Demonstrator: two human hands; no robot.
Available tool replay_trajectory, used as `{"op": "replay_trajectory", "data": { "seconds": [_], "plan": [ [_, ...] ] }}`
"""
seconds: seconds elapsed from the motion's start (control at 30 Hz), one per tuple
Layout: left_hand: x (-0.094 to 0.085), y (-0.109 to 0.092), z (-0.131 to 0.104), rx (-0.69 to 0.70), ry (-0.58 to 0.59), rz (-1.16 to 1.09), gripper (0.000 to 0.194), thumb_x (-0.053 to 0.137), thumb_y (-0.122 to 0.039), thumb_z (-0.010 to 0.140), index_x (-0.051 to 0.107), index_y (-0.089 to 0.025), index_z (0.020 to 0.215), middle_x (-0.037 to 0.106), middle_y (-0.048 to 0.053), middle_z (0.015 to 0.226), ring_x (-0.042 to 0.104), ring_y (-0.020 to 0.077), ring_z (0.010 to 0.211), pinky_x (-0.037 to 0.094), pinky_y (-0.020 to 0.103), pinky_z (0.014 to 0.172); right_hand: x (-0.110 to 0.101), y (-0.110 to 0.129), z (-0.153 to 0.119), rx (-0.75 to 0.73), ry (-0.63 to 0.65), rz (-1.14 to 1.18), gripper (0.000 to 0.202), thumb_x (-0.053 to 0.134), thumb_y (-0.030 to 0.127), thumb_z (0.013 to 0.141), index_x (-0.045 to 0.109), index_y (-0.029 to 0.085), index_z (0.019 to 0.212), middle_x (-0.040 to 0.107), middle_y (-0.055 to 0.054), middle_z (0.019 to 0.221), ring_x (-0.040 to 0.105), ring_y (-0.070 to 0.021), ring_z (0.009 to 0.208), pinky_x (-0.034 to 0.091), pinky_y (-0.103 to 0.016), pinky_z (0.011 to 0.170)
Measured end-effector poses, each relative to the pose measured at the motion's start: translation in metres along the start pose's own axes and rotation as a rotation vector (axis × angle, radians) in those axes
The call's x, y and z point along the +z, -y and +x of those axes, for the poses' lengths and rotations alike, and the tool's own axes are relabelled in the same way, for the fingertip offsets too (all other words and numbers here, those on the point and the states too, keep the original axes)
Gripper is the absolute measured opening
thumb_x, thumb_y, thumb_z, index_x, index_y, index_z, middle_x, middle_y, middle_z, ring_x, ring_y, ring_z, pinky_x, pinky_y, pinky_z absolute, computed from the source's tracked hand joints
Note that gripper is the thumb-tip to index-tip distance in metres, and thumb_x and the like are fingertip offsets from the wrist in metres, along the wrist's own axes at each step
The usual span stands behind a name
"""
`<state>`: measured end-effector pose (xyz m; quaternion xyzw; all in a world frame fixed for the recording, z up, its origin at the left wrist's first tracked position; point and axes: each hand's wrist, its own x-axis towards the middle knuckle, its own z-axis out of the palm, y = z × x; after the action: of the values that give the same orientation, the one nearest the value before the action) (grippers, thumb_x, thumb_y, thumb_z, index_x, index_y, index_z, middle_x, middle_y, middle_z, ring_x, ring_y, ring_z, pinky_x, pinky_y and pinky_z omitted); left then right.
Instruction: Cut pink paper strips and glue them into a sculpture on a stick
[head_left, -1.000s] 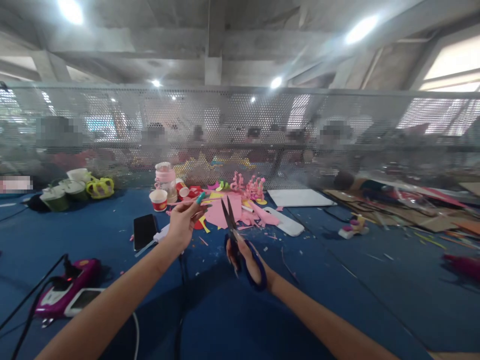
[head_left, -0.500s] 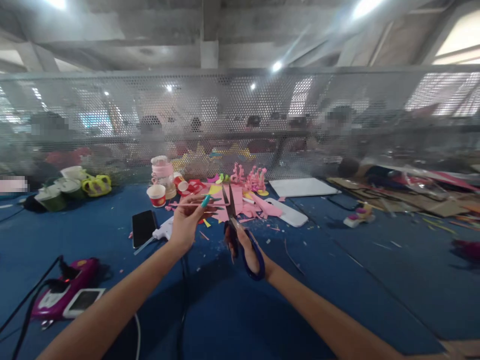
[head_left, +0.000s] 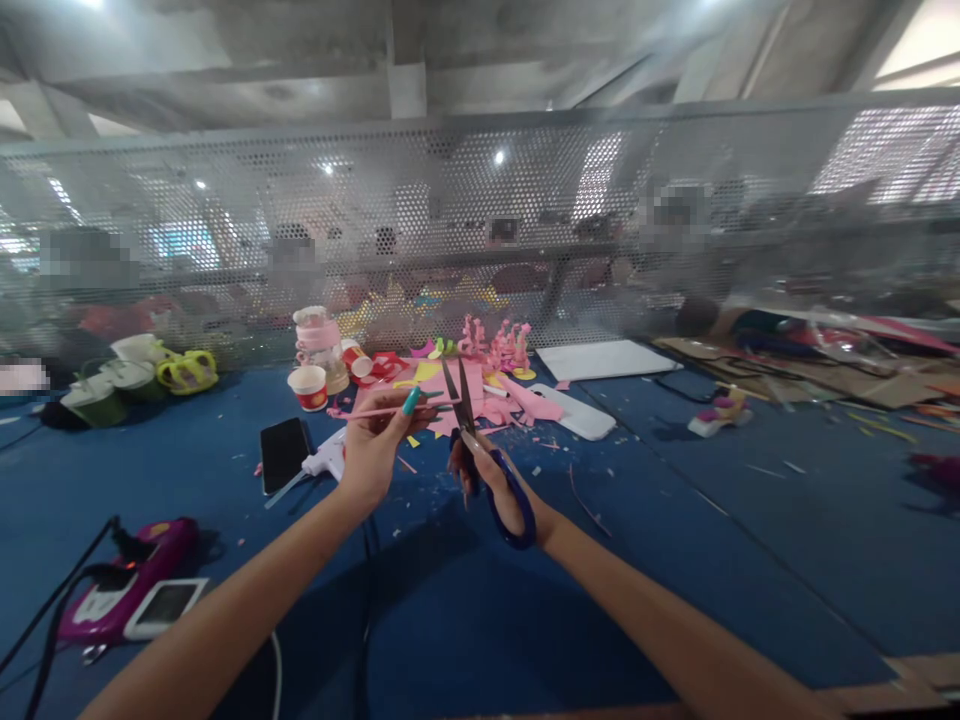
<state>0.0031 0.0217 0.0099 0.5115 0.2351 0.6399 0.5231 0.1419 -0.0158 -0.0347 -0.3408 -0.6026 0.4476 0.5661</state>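
Observation:
My left hand [head_left: 373,450] pinches a thin pink strip [head_left: 375,411] between thumb and fingers, and the strip's right end reaches the scissors' blades. In my right hand [head_left: 487,470] is a pair of scissors [head_left: 514,505] with dark blue handles, its blades parted in a narrow V and pointing away from me. Beyond both hands lie pink foam or paper sheets and scraps [head_left: 525,398]. Several curly pink pieces [head_left: 495,345] stand upright behind them. A white glue gun [head_left: 327,458] rests on the table just left of my left hand.
A black phone [head_left: 285,455], a paper cup [head_left: 308,387] and a pink-banded jar [head_left: 321,345] are at left. Nearer stands a purple power strip [head_left: 142,575] with cables. A white board [head_left: 607,360] and white tray [head_left: 577,412] lie right of centre, before a perforated metal screen [head_left: 450,220].
The view has tilted slightly downward. Both hands keep nearly the same place, with the pink strip and the scissors still held and the blades still apart.

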Motion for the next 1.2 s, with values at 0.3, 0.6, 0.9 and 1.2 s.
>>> {"op": "replay_trajectory", "data": {
  "seconds": [0.3,0.6,0.9,1.2],
  "plan": [
    [-0.001,0.003,-0.002,0.035,0.032,0.071,0.019,0.069,-0.026,0.062,0.061,-0.015,0.076,0.069,0.003,0.068,0.066,0.0162,0.067,0.055,0.027,0.065,0.0,0.001,0.001,0.006,-0.003,-0.091,0.038,0.04,0.056,0.077,0.046,0.019,0.071,0.044,0.003,0.057,0.041,-0.0084,0.046,0.038,-0.02,0.042],
    [-0.001,0.011,-0.007,0.069,0.003,0.112,0.018,0.068,-0.029,0.063,0.06,-0.016,0.074,0.068,0.001,0.066,0.067,0.0174,0.068,0.055,0.029,0.067,-0.002,0.002,0.002,0.085,0.017,-0.134,0.039,0.04,0.053,0.079,0.045,0.018,0.062,0.043,0.005,0.045,0.048,-0.0102,0.04,0.042,-0.022,0.04],
    [-0.001,0.011,-0.007,0.111,-0.042,0.191,0.02,0.069,-0.029,0.06,0.059,-0.016,0.071,0.067,0.0,0.062,0.066,0.0165,0.062,0.054,0.028,0.063,0.001,-0.006,0.004,0.325,0.025,-0.003,0.048,0.042,0.057,0.075,0.048,0.016,0.051,0.045,0.004,0.037,0.043,-0.0078,0.03,0.038,-0.02,0.033],
    [0.002,0.011,-0.009,0.071,-0.065,0.229,0.018,0.069,-0.028,0.06,0.059,-0.016,0.07,0.067,0.0,0.061,0.066,0.0158,0.064,0.052,0.026,0.066,0.004,-0.002,0.006,0.436,-0.054,0.047,0.045,0.047,0.054,0.074,0.042,0.019,0.046,0.041,0.006,0.031,0.038,-0.0069,0.025,0.029,-0.018,0.025]
  ]
}}
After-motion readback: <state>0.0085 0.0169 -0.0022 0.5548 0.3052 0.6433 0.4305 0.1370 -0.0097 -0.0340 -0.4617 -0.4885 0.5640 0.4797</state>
